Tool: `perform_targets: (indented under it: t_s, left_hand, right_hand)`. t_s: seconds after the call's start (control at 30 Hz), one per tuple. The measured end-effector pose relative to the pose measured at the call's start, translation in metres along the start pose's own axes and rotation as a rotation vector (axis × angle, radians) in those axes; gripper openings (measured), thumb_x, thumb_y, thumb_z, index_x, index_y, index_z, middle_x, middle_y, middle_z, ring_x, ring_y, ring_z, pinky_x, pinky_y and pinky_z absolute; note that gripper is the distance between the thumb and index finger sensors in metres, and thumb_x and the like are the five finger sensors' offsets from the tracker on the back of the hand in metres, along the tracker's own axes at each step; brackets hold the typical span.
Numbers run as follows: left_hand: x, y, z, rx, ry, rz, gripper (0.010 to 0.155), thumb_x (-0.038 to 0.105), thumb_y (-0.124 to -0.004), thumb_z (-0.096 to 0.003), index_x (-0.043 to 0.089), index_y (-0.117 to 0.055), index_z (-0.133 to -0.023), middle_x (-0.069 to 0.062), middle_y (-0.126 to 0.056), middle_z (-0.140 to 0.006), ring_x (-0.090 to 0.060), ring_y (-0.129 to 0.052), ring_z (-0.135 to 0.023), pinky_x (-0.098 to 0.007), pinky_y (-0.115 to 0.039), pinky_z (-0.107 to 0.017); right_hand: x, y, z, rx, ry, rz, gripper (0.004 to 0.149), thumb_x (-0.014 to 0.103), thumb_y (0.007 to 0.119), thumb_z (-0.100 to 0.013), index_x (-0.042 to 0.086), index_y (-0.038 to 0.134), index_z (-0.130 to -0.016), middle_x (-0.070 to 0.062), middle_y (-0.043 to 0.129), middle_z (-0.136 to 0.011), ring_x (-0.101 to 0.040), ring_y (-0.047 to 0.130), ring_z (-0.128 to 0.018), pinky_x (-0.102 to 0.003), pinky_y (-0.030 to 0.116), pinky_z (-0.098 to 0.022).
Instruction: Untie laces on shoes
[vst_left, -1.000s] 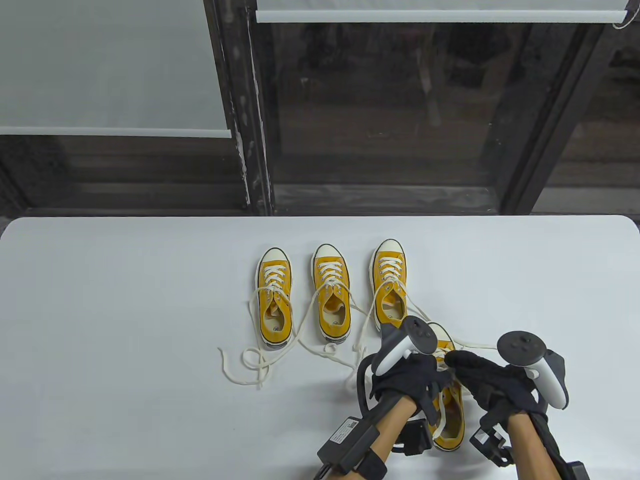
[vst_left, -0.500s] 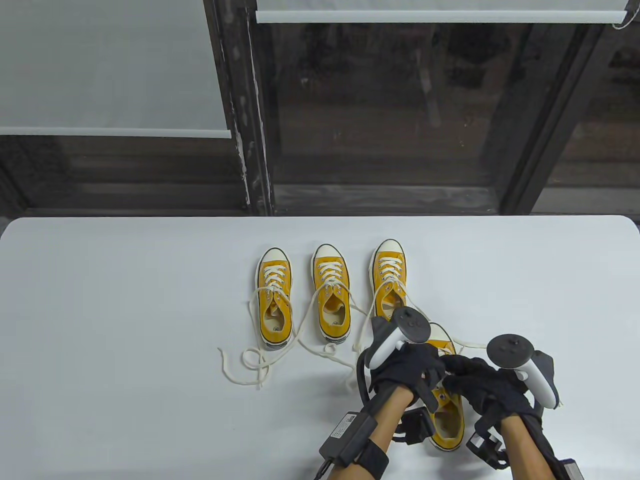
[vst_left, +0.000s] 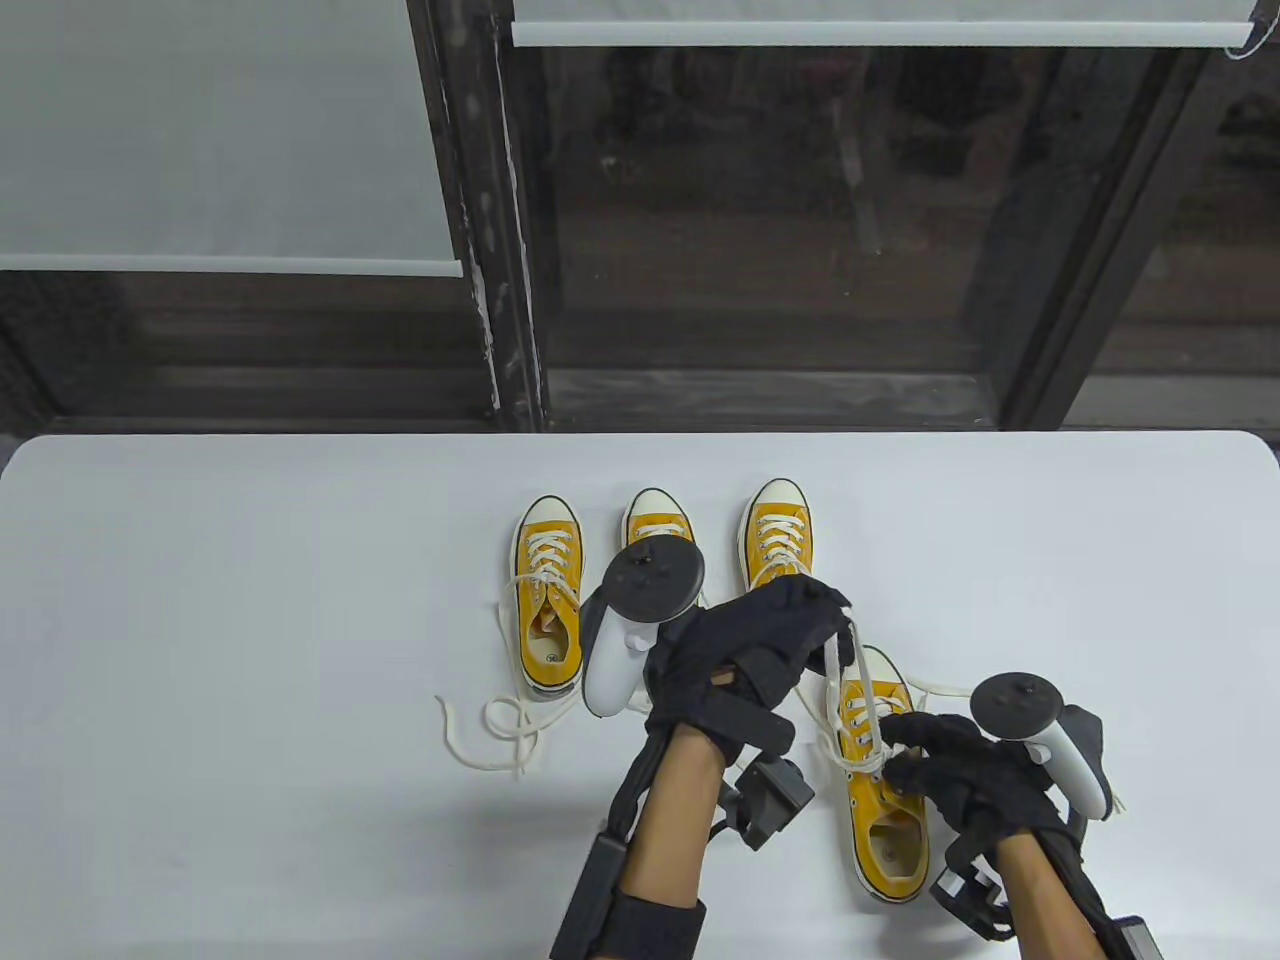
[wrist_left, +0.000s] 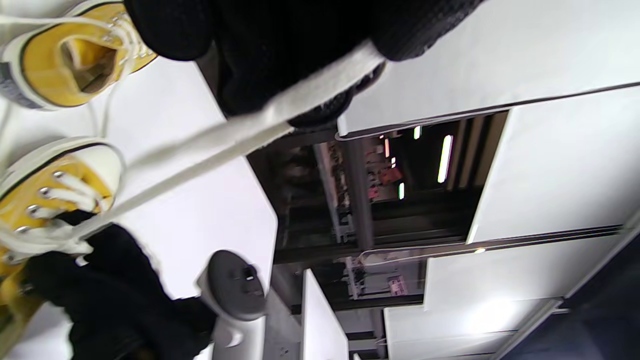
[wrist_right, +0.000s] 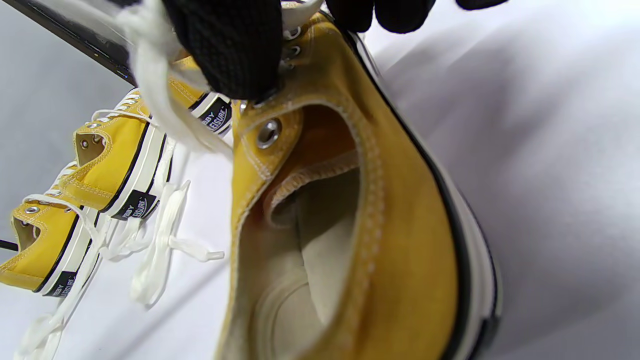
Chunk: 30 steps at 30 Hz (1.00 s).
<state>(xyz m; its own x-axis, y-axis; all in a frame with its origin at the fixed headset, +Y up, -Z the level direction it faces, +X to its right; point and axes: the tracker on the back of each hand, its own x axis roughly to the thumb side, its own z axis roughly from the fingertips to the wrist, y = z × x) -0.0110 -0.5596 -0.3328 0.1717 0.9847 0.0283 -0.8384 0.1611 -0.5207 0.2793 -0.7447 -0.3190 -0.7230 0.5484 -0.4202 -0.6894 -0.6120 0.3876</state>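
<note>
Several yellow canvas shoes with white laces sit on the white table (vst_left: 250, 600). The nearest shoe (vst_left: 885, 790) lies at the front right. My left hand (vst_left: 790, 620) pinches a white lace (vst_left: 838, 655) of that shoe and holds it taut, up and away from it; the lace shows in the left wrist view (wrist_left: 240, 140). My right hand (vst_left: 925, 760) presses on the shoe's lacing by the top eyelets; its fingers (wrist_right: 230, 55) rest on the shoe's (wrist_right: 350, 225) upper edge.
Three more yellow shoes stand in a row behind: left (vst_left: 548, 605), middle (vst_left: 655, 520), right (vst_left: 778, 525). Their loose laces (vst_left: 495, 730) trail on the table toward the front. A dark window frame runs behind the table's far edge.
My left hand has risen and moved away from the near shoe toward the row, drawing a lace out taut. My right hand stays on the shoe's lacing.
</note>
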Motion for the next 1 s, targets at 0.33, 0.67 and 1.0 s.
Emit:
perform_targets:
  t_s: [0.33,0.67,1.0]
  left_hand:
    - [0.014,-0.004,0.008,0.06,0.01,-0.058,0.042,0.039,-0.065,-0.0633,0.019,-0.069,-0.1,-0.004,-0.085,-0.095,-0.028,-0.084,-0.092,-0.063,-0.056,-0.075]
    - [0.022,-0.014,0.001,0.085,0.003,-0.148,0.043,0.04,-0.063,-0.064,0.021,-0.066,-0.102,-0.003,-0.082,-0.098,-0.028,-0.081,-0.095,-0.064,-0.054,-0.076]
    - [0.001,-0.003,0.0,0.393,0.216,-0.447,0.043,0.039,-0.066,-0.0638,0.02,-0.068,-0.102,-0.005,-0.082,-0.098,-0.03,-0.081,-0.094,-0.063,-0.054,-0.076]
  right_hand:
    - [0.011,-0.023,0.026,-0.162,-0.135,-0.026,0.045,0.025,0.072,-0.063,0.029,0.06,-0.106,-0.012,0.035,-0.118,-0.04,0.041,-0.109,-0.065,0.037,-0.077]
    - [0.019,-0.003,0.018,-0.075,-0.154,0.082,0.047,0.036,0.081,-0.06,0.038,0.069,-0.105,-0.007,0.038,-0.12,-0.037,0.033,-0.111,-0.064,0.03,-0.079]
    - [0.014,0.0,0.009,-0.074,-0.103,0.002,0.037,0.044,0.076,-0.062,0.033,0.071,-0.097,0.0,0.041,-0.115,-0.028,0.041,-0.109,-0.058,0.036,-0.08]
